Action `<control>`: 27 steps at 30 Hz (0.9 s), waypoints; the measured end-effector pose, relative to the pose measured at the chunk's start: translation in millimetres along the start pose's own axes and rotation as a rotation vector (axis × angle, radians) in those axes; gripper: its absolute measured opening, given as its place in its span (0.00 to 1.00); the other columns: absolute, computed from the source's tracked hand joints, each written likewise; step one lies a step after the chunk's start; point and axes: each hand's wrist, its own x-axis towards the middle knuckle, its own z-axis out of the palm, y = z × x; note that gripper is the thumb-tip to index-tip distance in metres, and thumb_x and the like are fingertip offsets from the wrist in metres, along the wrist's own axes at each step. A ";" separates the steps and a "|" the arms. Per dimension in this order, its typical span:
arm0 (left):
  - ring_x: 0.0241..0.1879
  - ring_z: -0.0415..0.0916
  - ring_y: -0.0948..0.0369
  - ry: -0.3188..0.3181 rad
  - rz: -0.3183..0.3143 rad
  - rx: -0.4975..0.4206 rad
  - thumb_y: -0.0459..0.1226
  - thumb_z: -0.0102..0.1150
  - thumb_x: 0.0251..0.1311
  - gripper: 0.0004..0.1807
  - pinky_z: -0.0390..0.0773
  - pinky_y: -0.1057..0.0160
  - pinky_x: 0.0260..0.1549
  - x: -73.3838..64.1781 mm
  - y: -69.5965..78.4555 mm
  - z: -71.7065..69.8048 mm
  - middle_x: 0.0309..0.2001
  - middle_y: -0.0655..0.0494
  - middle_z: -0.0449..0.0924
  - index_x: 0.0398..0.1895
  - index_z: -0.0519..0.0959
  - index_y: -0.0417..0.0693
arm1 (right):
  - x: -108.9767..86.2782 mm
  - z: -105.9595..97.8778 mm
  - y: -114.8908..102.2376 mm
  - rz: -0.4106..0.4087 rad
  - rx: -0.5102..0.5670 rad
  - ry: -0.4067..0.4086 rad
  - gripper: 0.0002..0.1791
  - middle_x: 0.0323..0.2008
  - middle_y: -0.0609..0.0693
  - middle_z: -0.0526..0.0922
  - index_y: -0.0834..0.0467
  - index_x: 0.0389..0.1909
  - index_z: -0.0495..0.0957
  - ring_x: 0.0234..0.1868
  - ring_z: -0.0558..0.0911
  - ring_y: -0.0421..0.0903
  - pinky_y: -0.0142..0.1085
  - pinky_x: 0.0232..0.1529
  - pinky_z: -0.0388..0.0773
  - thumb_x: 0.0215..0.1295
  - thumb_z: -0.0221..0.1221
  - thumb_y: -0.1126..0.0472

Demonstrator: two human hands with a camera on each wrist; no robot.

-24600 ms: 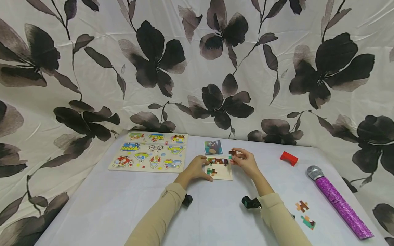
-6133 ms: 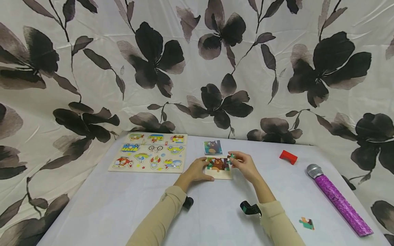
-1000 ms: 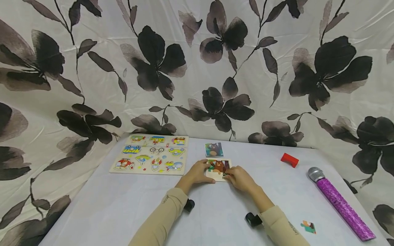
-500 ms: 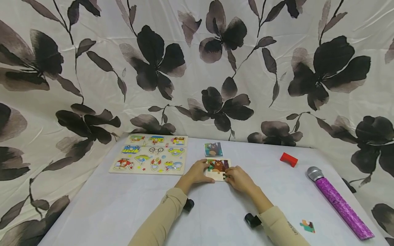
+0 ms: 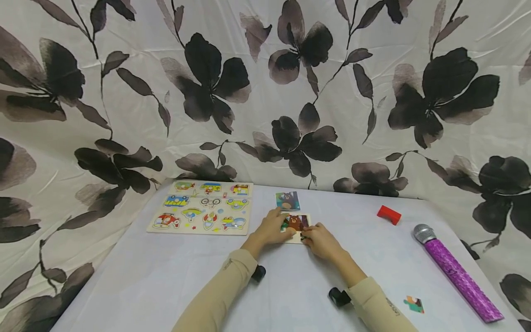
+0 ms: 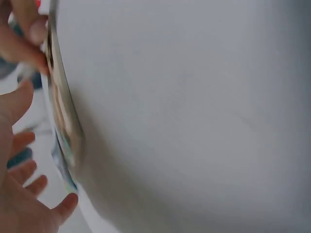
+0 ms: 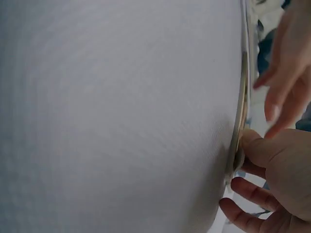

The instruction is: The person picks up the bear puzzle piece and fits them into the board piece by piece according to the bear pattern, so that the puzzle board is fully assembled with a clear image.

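Note:
A small wooden jigsaw board (image 5: 296, 240) lies at the middle of the table, its upper part filled with a brown bear picture. At its lower right corner my right hand (image 5: 323, 242) pinches a puzzle piece (image 5: 303, 237), mostly hidden by the fingertips. My left hand (image 5: 270, 230) is over the board's left side, fingers spread, the thumb reaching across toward the right hand. In the left wrist view those left fingers (image 6: 22, 172) are apart and hold nothing. Right behind the board lies a picture card (image 5: 288, 201) of the same bear.
A larger vehicle puzzle board (image 5: 199, 207) lies to the left. On the right are a red block (image 5: 389, 215), a microphone with a purple glitter handle (image 5: 460, 274) and one loose puzzle piece (image 5: 414, 304). A floral cloth (image 5: 257, 101) hangs behind the table.
Over the longer span, several pieces have joined the board, leaving one loose at right. Within the last half second my left hand has shifted right over the board; my right hand stays at its corner.

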 end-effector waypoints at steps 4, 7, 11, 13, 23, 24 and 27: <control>0.66 0.60 0.50 -0.045 0.123 0.094 0.43 0.52 0.64 0.23 0.66 0.43 0.59 9.8 11.5 3.3 0.68 0.47 0.62 0.61 0.72 0.45 | -0.2 0.7 -2.7 0.002 -0.046 0.000 0.10 0.43 0.58 0.83 0.65 0.41 0.82 0.36 0.76 0.52 0.44 0.40 0.76 0.62 0.60 0.65; 0.64 0.65 0.53 -0.099 0.169 0.167 0.41 0.47 0.66 0.20 0.66 0.49 0.61 14.5 14.9 6.9 0.64 0.51 0.68 0.60 0.74 0.48 | -0.5 1.6 -3.2 0.020 -0.012 0.016 0.09 0.39 0.57 0.83 0.66 0.41 0.81 0.37 0.77 0.53 0.44 0.41 0.77 0.64 0.57 0.67; 0.64 0.64 0.54 -0.112 0.185 0.200 0.38 0.45 0.66 0.20 0.66 0.54 0.62 16.5 13.4 11.0 0.62 0.52 0.70 0.59 0.75 0.48 | -0.6 0.1 -2.7 0.043 0.117 0.081 0.06 0.34 0.58 0.84 0.68 0.36 0.81 0.37 0.82 0.54 0.45 0.40 0.80 0.62 0.56 0.72; 0.64 0.64 0.54 -0.106 0.190 0.181 0.38 0.46 0.64 0.21 0.65 0.55 0.63 16.8 12.0 12.1 0.63 0.52 0.70 0.59 0.75 0.47 | -0.9 -1.1 -1.5 0.035 0.168 0.114 0.05 0.32 0.58 0.84 0.68 0.33 0.82 0.36 0.83 0.54 0.45 0.38 0.81 0.61 0.57 0.73; 0.63 0.65 0.51 -0.088 0.189 0.121 0.51 0.62 0.55 0.30 0.65 0.52 0.63 15.5 11.4 12.1 0.63 0.50 0.69 0.59 0.75 0.47 | -0.7 1.3 5.8 -0.011 0.182 0.166 0.05 0.34 0.60 0.83 0.69 0.32 0.82 0.37 0.82 0.55 0.46 0.40 0.80 0.55 0.64 0.70; 0.63 0.65 0.51 -0.087 0.191 0.118 0.51 0.63 0.54 0.31 0.65 0.52 0.62 15.4 11.5 12.3 0.63 0.50 0.69 0.59 0.75 0.46 | -0.7 1.7 6.0 -0.018 0.176 0.155 0.06 0.34 0.60 0.83 0.69 0.32 0.82 0.37 0.82 0.54 0.45 0.39 0.80 0.54 0.64 0.70; 0.63 0.65 0.51 -0.090 0.188 0.105 0.51 0.64 0.54 0.31 0.65 0.51 0.62 15.1 12.0 12.6 0.62 0.50 0.70 0.59 0.75 0.46 | -1.1 1.3 5.8 -0.036 0.159 0.131 0.06 0.35 0.61 0.83 0.70 0.31 0.83 0.38 0.82 0.56 0.46 0.41 0.80 0.54 0.65 0.70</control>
